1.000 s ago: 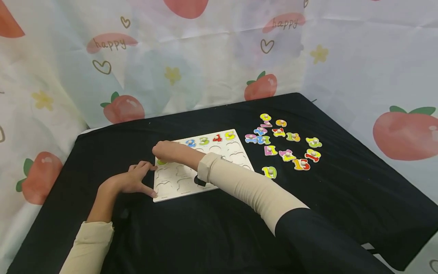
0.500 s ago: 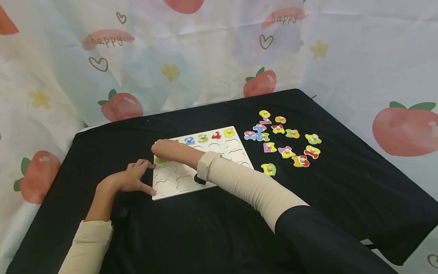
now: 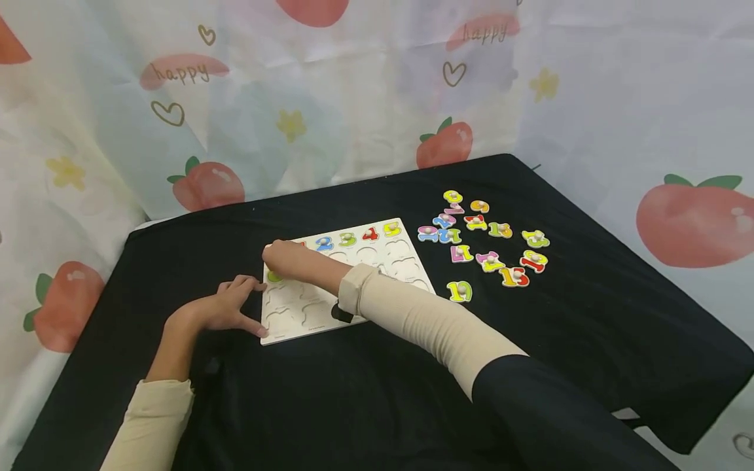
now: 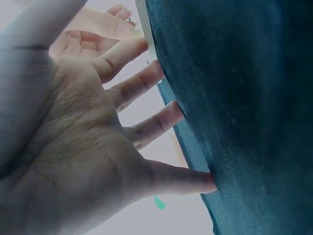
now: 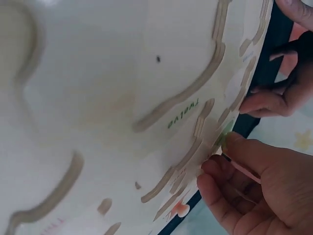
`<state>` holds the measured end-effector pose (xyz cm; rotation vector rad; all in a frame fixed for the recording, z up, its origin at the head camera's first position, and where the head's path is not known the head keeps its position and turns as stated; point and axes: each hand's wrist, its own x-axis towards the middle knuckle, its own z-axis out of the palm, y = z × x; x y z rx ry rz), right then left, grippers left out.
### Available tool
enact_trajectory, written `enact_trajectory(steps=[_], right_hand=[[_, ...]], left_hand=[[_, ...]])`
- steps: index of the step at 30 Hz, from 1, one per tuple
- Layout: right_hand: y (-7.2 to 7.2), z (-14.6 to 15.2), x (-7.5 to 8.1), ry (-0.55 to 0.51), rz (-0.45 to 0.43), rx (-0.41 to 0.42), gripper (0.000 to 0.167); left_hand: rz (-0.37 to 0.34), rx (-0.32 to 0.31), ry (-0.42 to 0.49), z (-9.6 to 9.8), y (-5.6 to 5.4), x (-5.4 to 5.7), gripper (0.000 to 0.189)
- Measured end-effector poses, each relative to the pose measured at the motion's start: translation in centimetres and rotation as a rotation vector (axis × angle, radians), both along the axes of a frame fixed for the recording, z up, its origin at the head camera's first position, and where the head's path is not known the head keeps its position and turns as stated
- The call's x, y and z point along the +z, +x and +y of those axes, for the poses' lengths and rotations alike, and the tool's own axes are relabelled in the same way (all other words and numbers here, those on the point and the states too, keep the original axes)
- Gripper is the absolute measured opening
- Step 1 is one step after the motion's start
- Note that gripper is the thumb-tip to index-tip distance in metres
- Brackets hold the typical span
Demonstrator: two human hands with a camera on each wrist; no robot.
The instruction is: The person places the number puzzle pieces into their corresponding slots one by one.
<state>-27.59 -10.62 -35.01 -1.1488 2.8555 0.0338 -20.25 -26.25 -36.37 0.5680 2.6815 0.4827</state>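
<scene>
A pale wooden number puzzle board (image 3: pixel 288 330) lies on the black tablecloth. Numbers 1 to 5 fill its top row, including the blue 2 (image 3: pixel 324 244) and the red 4 (image 3: pixel 370 233). My right hand (image 3: pixel 294 260) is over the board's left side, thumb and fingers pinching a green number piece (image 5: pixel 222 138) low at the second row; its digit is mostly hidden. With straight, spread fingers, my left hand (image 3: pixel 220 309) touches the board's left edge, thumb at the near corner. In the left wrist view the palm (image 4: pixel 83 142) shows and the fingers rest against the dark cloth.
Several loose number pieces with small knobs lie right of the board, among them a yellow-green 19 (image 3: pixel 459 292), a red-orange 15 (image 3: pixel 514 277) and a green 8-like piece (image 3: pixel 535 239). A fruit-patterned curtain (image 3: pixel 353 131) hangs behind the table.
The head view has shifted slightly. Both hands stay in nearly the same places, the right one still low over the green piece at the board's left side.
</scene>
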Motion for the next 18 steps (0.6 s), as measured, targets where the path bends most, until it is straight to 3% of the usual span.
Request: enact_trajectory(steps=[6, 15, 18], right_hand=[[0.3, 1.6, -0.2, -0.039, -0.015, -0.059, 0.029], [2.3, 5.1, 2.9, -0.064, 0.031, -0.095, 0.032], [2.8, 6.8, 3.7, -0.135, 0.022, -0.087, 0.030]], left_hand=[[-0.018, 0.008, 0.007, 0.0, 0.3, -0.9, 0.099], [0.010, 0.012, -0.003, -0.2, 0.2, -0.4, 0.099], [0.018, 0.014, -0.002, -0.3, 0.1, 0.0, 0.101]])
